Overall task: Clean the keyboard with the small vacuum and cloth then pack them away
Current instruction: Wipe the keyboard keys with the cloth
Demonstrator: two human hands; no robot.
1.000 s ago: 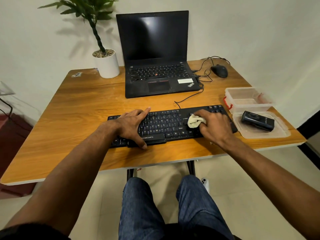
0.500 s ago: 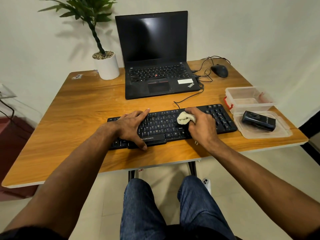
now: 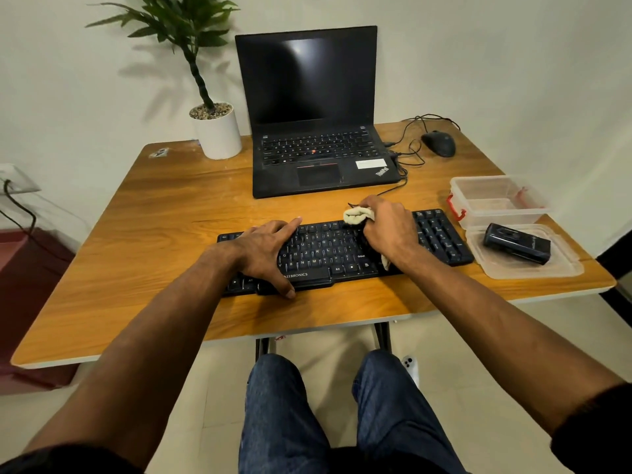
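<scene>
A black keyboard (image 3: 328, 248) lies near the front of the wooden desk (image 3: 136, 241). My left hand (image 3: 265, 249) lies flat across its left half, fingers spread, thumb at the front edge. My right hand (image 3: 388, 230) grips a bunched cream cloth (image 3: 356, 215) and presses it on the upper middle keys. The small black vacuum (image 3: 517, 243) lies on a clear lid (image 3: 561, 265) at the right, apart from both hands.
A clear box with red clips (image 3: 496, 200) stands behind the lid. An open black laptop (image 3: 314, 155) sits behind the keyboard, with a wired mouse (image 3: 438, 143) and cables to its right. A white plant pot (image 3: 219, 135) stands at the back left.
My right hand has slid the cloth leftward and up along the keyboard, from the right-hand keys to the upper middle rows. The left hand has stayed in place.
</scene>
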